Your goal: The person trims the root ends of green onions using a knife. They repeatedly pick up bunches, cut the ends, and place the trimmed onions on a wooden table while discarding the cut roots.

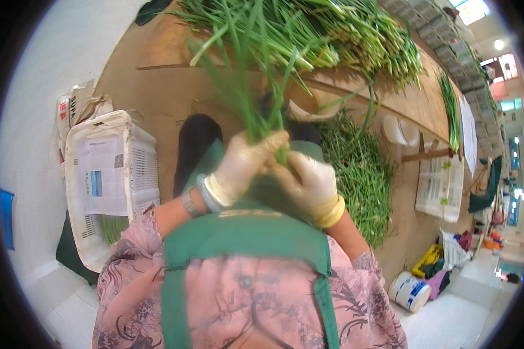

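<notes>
My left hand (241,166), in a pale glove, is closed round a small bunch of long green leafy stalks (256,104) that fan upward, blurred at the tips. My right hand (305,183), gloved too, grips the lower ends just below and right of the left, fingers curled and partly hidden. Both are held over the green apron (239,235) on my lap. Ahead, a large heap of similar stalks (372,46) lies along the wooden table (163,52).
At left stands a white plastic crate (145,163) with paper inside. A heap of loose greens (358,198) covers the floor at right, near a white bowl (399,131), another crate (436,198) and a bucket (407,291). A container (311,104) sits under the table's edge.
</notes>
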Demonstrator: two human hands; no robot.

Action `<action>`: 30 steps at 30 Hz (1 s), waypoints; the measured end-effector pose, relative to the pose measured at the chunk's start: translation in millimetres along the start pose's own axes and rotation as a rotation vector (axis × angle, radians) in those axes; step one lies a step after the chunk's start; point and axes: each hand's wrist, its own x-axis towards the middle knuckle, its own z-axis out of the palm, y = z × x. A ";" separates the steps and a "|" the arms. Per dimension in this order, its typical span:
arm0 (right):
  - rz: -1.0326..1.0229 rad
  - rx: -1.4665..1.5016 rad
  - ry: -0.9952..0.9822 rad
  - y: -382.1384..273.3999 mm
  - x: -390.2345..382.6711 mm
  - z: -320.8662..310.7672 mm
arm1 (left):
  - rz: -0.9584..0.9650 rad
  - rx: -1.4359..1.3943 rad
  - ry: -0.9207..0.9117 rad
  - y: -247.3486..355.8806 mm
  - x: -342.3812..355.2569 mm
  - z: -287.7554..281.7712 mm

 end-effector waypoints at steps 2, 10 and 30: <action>0.024 0.318 0.049 4.0 -9.8 6.8 | -0.047 0.051 -0.066 -6.7 -4.1 -8.9; 0.385 0.785 0.377 7.9 -28.3 41.1 | 0.142 -0.045 -0.063 -25.8 -6.1 -1.8; 0.111 -0.219 0.105 13.2 142.7 -60.9 | 0.244 -0.900 -0.321 51.2 -7.5 -103.5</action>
